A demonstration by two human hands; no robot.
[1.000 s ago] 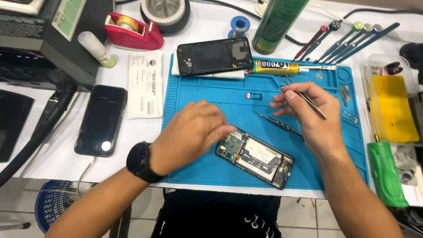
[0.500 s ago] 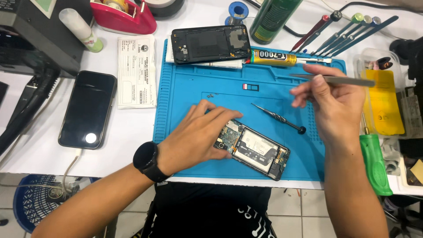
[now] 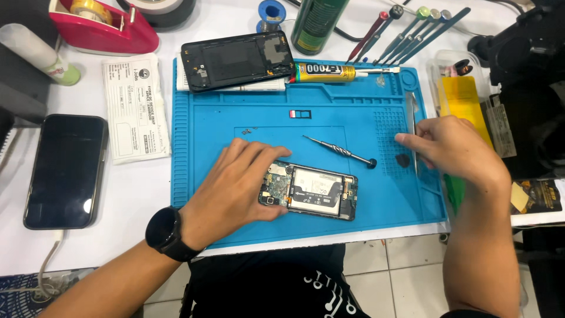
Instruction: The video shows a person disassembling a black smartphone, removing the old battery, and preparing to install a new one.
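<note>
An opened phone [image 3: 318,191] with its battery and circuit board exposed lies on a blue work mat [image 3: 329,118]. My left hand [image 3: 235,185], with a black watch [image 3: 165,233] on the wrist, presses down on the phone's left end. My right hand [image 3: 453,150] is at the mat's right edge, fingers closed on thin metal tweezers [image 3: 413,118] that lie lengthwise along the mat's side. A small screwdriver [image 3: 338,151] rests loose on the mat between the hands. A little black piece [image 3: 403,159] sits just below my right fingertips.
A black phone frame [image 3: 235,59] and a glue tube [image 3: 326,72] lie at the mat's far edge. A dark phone [image 3: 65,171], a paper slip [image 3: 136,106] and a red tape dispenser [image 3: 100,29] are at left. Several tools [image 3: 412,26] and a yellow-lined tray [image 3: 465,100] are at right.
My right hand has swung the tweezers from the air down to the mat's right edge. The left hand stays on the opened phone. The screwdriver has not moved.
</note>
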